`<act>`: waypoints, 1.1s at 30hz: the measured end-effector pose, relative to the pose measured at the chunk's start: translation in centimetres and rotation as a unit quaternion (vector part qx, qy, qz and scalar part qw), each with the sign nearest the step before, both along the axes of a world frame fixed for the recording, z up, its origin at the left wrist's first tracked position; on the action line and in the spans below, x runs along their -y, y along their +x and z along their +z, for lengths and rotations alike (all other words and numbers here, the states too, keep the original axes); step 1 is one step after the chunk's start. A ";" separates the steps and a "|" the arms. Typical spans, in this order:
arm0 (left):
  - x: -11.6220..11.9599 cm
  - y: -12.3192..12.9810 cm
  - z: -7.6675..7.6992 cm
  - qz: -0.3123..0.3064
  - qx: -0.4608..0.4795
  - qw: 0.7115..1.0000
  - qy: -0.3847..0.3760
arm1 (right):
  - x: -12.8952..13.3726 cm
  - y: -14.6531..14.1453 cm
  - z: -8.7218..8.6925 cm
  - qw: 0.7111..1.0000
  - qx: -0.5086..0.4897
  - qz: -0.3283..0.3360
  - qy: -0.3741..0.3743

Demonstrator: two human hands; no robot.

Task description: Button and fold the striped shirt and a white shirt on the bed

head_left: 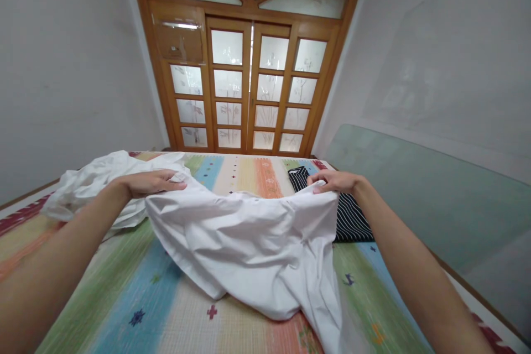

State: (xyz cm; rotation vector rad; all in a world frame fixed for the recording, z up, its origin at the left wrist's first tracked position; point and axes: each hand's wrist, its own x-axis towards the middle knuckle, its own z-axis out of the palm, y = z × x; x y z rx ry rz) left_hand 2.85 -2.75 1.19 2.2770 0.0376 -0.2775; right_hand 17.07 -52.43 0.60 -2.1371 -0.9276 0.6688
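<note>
A white cloth garment (253, 243) hangs between my two hands, its upper edge sagging in the middle and its lower part draping over the striped bedspread (157, 282). My left hand (155, 182) pinches the garment's upper left corner. At the upper right corner, my right hand (332, 181) grips the fabric between thumb and fingers. Crumpled white cloth (95, 177) lies on the bedspread at the left, partly behind my left forearm. Behind my right hand is a black cloth with white stripes (352, 221), partly covered by the white garment and my arm.
Beyond the far edge of the bed stands a wooden door frame with glass panes (249, 83). A pale green panel (415, 188) leans along the right wall. A plain wall (70, 66) rises at the left.
</note>
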 end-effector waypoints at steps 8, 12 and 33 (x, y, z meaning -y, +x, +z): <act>2.5 9.1 -4.5 0.141 0.217 0.928 0.269 | -5.9 7.5 -4.6 0.875 0.339 -0.320 -0.127; 4.2 10.9 -9.6 0.147 0.130 0.920 0.339 | -9.0 7.3 -8.6 0.839 0.328 -0.352 -0.252; 3.0 8.7 -13.0 0.188 0.102 0.923 0.320 | -23.1 2.3 -14.1 0.942 0.155 -0.057 -0.293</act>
